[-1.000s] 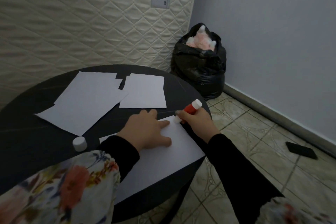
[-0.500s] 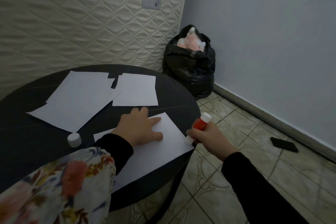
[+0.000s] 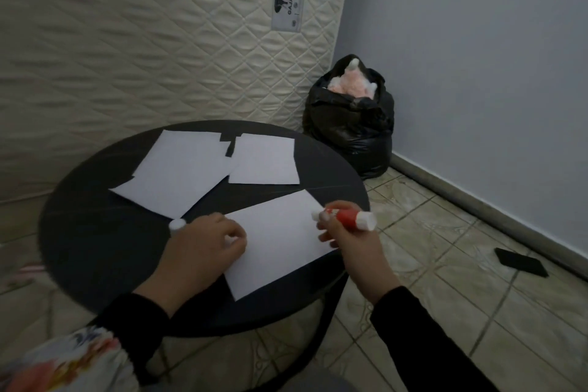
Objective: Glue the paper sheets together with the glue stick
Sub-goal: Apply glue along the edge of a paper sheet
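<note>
I observe the right hand (image 3: pixel 346 240) gripping the red glue stick (image 3: pixel 348 219), its white tip touching the near paper sheet (image 3: pixel 280 232) at the far right corner. The left hand (image 3: pixel 206 240) rests on that sheet's left edge — fingers curled under. The cap (image 3: pixel 177 225) stands on the round table (image 3: pixel 95 232) just beside the hand.

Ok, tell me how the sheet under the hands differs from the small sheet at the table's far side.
The near sheet is larger; the far sheet is smaller. The left hand rests on the near sheet and the glue stick meets its right edge; the far sheet lies untouched. Both are white, flat on the table.
</note>
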